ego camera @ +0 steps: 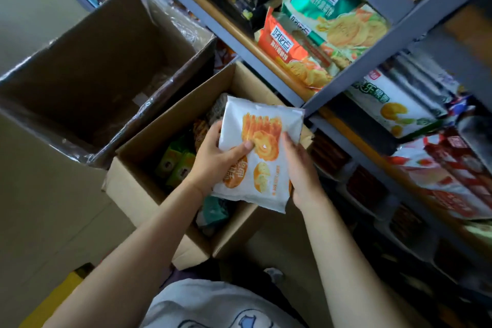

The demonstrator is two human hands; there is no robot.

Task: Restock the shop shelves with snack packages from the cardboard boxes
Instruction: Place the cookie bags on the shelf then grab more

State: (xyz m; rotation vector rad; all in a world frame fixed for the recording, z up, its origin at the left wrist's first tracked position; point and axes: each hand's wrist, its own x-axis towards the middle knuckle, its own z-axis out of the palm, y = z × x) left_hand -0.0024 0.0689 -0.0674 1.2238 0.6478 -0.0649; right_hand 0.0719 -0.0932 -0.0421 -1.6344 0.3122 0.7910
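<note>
Holding: pack [262, 153], both hands, above the box [149, 168], face up, probably to read it.
Left hand [217, 161]: thumb pinches front.
Right hand [299, 168]: grips right edge.
Shelves [354, 98]: just right of the hands.

Beside the matt brown cardboard box [149, 181], a glossy white plastic snack bag [262, 157] and grey painted-metal shelf frame [354, 74] holding shiny wrappers.
</note>
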